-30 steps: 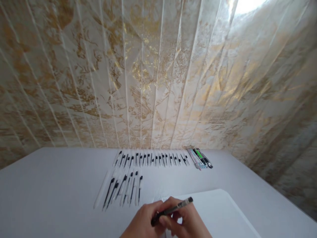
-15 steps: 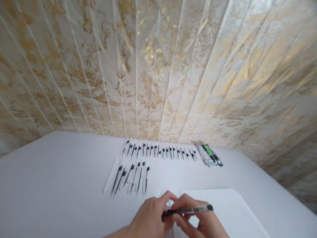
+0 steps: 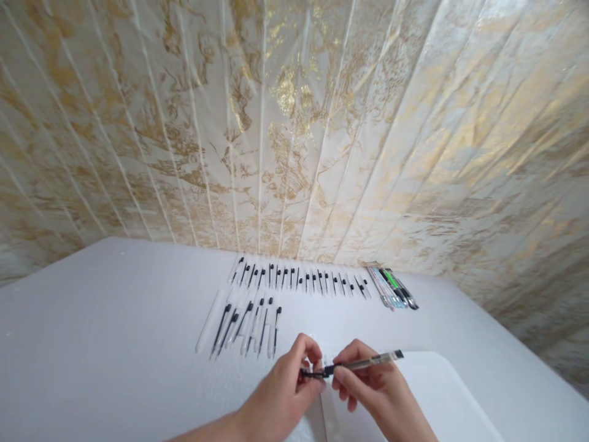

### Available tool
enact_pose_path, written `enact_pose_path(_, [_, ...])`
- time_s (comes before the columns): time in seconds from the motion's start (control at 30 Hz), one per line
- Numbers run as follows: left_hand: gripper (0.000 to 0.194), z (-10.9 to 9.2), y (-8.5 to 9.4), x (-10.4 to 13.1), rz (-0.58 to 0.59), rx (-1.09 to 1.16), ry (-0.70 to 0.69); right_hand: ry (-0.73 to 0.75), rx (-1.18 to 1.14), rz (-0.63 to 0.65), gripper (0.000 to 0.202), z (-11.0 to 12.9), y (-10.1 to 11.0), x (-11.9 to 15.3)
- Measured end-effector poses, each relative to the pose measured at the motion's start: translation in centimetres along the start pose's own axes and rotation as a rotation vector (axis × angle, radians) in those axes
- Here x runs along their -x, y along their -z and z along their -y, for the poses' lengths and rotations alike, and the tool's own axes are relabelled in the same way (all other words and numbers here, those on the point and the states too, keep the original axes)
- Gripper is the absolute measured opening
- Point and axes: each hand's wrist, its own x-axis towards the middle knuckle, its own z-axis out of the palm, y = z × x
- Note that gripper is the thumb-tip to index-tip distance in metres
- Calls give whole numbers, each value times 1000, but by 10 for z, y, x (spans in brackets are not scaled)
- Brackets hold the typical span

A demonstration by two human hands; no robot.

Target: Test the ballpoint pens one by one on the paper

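In my right hand (image 3: 368, 380) is a pen (image 3: 370, 362) with a clear barrel and a dark grip, pinched between thumb and fingers. Its dark end points left, toward my left hand (image 3: 288, 383). The left fingers are curled round a small black pen cap (image 3: 311, 373), partly hidden by the fingertips. Cap and pen meet or nearly meet between the hands; I cannot tell whether they touch. Both hands are over the front of the table, at the left edge of a white board (image 3: 437, 383).
A far row of clear pen tubes with black refills and caps (image 3: 299, 281) lies along the back of the table (image 3: 115, 301). A nearer group of similar parts (image 3: 248, 328) lies left of centre. Several assorted pens (image 3: 393, 288) lie bundled at right. A gold-patterned curtain (image 3: 285, 141) hangs behind.
Both hands have risen a little. The right hand has drawn the pen slightly right and up, and more of the black cap shows between the hands. The view has shifted slightly.
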Motion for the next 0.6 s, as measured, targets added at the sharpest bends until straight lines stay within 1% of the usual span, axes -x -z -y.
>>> enact_pose_path(0.07, [6, 0, 3, 0, 39, 71, -8, -7, -96, -48, 36, -5, 2, -5])
enact_pose_path(0.17, [16, 3, 3, -3, 77, 222, -8, -8, -175, -75, 37, -5, 4, -7])
enact_pose_path(0.27, [20, 8, 1, -5, 77, 319, 14, -20, -206, -63, 37, 0, 4, -5])
enact_pose_path(0.37, [22, 9, 0, -6, 90, 327, 37, -29, -227, -56, 36, 2, 5, -4])
enact_pose_path(0.53, [27, 3, 2, -4, 93, 250, 66, -81, -248, 13, 39, 0, 11, -8])
enact_pose_path(0.6, [26, 2, 3, -4, 89, 239, 77, -94, -252, 21, 41, -1, 11, -9])
